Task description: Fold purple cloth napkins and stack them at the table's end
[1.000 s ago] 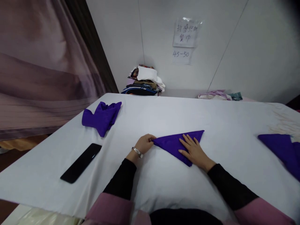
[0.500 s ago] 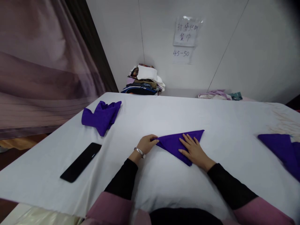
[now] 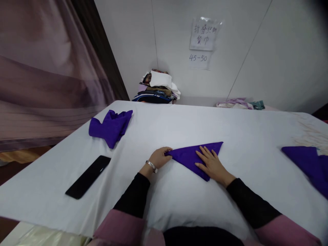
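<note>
A purple cloth napkin (image 3: 185,158) lies on the white-covered table, folded into a triangle with one long point to the left and another to the upper right. My left hand (image 3: 159,158), with a silver bracelet at the wrist, has its thumb and fingers around the left point. Flat on the right half of the napkin rests my right hand (image 3: 211,165), fingers spread. Part of the cloth is hidden under it.
A crumpled purple napkin (image 3: 110,129) lies at the left, with a black phone (image 3: 88,177) nearer me. Another folded purple napkin (image 3: 309,164) is at the right edge. Stacked clothes (image 3: 157,87) stand beyond the table's far edge, below a paper sign (image 3: 203,36).
My left hand has shifted slightly left at the napkin's corner, and the loose fold there now looks flatter. My right hand has stayed in place.
</note>
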Action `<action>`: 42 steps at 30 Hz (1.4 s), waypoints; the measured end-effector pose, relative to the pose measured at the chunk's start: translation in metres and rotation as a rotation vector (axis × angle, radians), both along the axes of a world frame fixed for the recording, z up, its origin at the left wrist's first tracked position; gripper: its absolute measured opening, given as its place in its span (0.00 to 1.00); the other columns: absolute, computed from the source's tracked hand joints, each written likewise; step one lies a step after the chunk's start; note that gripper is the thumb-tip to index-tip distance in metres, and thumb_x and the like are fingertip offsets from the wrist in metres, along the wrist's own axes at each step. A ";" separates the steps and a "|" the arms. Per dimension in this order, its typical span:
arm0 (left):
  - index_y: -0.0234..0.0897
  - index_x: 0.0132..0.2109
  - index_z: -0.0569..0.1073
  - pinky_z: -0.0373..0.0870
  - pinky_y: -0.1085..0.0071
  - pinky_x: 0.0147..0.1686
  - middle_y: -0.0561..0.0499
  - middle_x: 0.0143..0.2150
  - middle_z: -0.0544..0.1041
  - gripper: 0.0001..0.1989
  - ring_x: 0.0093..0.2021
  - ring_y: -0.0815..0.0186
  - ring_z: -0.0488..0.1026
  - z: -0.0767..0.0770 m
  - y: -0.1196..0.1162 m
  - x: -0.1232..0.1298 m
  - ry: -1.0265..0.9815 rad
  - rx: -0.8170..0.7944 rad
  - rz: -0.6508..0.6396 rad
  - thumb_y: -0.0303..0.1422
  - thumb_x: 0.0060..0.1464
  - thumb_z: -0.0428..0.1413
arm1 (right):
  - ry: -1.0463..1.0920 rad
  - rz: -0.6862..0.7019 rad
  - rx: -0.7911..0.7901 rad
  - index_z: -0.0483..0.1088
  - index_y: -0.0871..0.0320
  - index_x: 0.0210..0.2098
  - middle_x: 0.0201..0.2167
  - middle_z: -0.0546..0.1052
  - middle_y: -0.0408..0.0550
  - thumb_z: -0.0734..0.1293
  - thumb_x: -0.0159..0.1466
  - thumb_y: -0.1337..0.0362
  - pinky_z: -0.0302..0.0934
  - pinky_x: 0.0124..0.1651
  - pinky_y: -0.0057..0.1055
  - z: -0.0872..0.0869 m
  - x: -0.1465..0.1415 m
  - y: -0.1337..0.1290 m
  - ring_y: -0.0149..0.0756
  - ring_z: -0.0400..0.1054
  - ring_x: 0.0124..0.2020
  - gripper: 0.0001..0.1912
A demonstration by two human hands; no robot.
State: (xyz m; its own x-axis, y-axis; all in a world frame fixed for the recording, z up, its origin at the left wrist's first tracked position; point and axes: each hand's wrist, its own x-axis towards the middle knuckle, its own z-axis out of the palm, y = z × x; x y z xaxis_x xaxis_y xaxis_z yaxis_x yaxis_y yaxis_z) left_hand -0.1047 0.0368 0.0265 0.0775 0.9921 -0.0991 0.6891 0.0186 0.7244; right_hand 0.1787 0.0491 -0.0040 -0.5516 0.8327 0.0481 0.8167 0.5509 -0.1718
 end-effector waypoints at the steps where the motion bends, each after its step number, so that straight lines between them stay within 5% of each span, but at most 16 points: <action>1: 0.41 0.48 0.73 0.67 0.70 0.45 0.52 0.45 0.77 0.20 0.44 0.63 0.73 0.001 -0.001 0.000 -0.010 0.000 -0.010 0.36 0.45 0.57 | -0.002 0.000 -0.003 0.53 0.55 0.63 0.65 0.49 0.53 0.49 0.64 0.42 0.37 0.62 0.52 0.000 0.000 0.000 0.47 0.39 0.66 0.34; 6: 0.42 0.46 0.74 0.67 0.69 0.45 0.52 0.45 0.77 0.20 0.44 0.62 0.72 0.007 -0.004 0.008 0.000 0.007 0.015 0.48 0.50 0.52 | -0.008 -0.002 -0.007 0.53 0.55 0.63 0.65 0.49 0.53 0.49 0.64 0.42 0.37 0.62 0.51 0.001 0.000 0.000 0.47 0.39 0.65 0.35; 16: 0.43 0.40 0.76 0.66 0.70 0.38 0.54 0.37 0.79 0.10 0.38 0.64 0.73 -0.007 -0.001 0.016 0.081 0.045 0.164 0.35 0.50 0.53 | 0.004 -0.008 -0.013 0.52 0.55 0.63 0.65 0.49 0.53 0.49 0.64 0.42 0.36 0.62 0.51 0.000 0.000 0.000 0.47 0.39 0.66 0.35; 33: 0.42 0.34 0.76 0.65 0.70 0.36 0.53 0.35 0.79 0.09 0.37 0.64 0.73 -0.002 0.001 0.009 0.233 -0.037 0.198 0.34 0.52 0.51 | 0.014 -0.010 -0.041 0.52 0.55 0.63 0.66 0.48 0.53 0.49 0.64 0.42 0.34 0.63 0.50 0.002 -0.001 -0.001 0.47 0.38 0.66 0.34; 42: 0.39 0.40 0.73 0.63 0.69 0.38 0.49 0.40 0.75 0.09 0.41 0.63 0.70 -0.002 0.002 0.006 0.374 -0.028 0.185 0.34 0.51 0.52 | 0.035 -0.010 -0.068 0.52 0.55 0.63 0.66 0.48 0.54 0.49 0.64 0.41 0.32 0.63 0.51 0.003 -0.002 0.000 0.47 0.36 0.66 0.35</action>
